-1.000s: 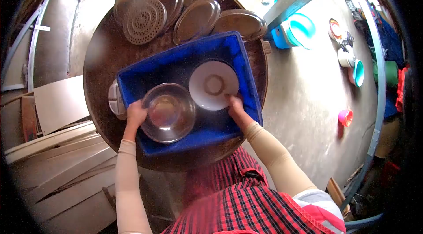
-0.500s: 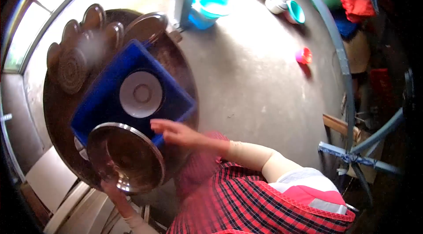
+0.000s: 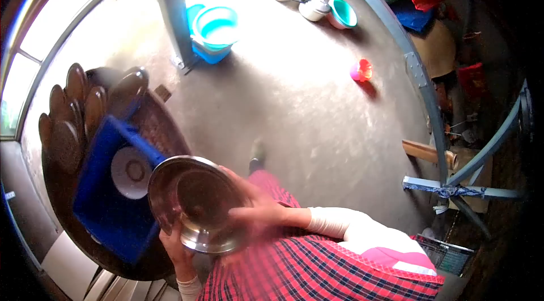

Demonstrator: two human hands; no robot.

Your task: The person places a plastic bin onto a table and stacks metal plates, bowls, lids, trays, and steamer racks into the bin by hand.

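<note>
A: Shiny bowl [image 3: 198, 196], position?

B: Between 7 and 8 o'clock in view, in both hands, tilted. At 3 o'clock from blue tub [image 3: 127, 238], overlapping its edge in view. Can't tell actual gap. White dish [image 3: 135, 172] inside tub, toward its 1 o'clock. Tub on dark round worktop [image 3: 161, 120], with dark discs [image 3: 65, 145] at tub's 11 o'clock.

A: Grip?

B: Left hand [image 3: 178, 242] closed on rim at bowl's 7 o'clock. Right hand [image 3: 258, 207] at 3 o'clock, apparently holding bowl too, thumb across near face. Blurred; fingers behind partly hidden.

A: Handling?

B: Probably thin metal: light for its size, stiff, unlikely to shatter. Might dent if dropped. Smooth, so likely slippery, worse if wet. Can't tell if wet.

A: Best hold?

B: Rim at opposite points, 9 and 3 o'clock, thumbs on one face, fingers on other. With hands at 7 and 3, expect some sag toward 11. Avoid relying on smooth wall alone.
</note>
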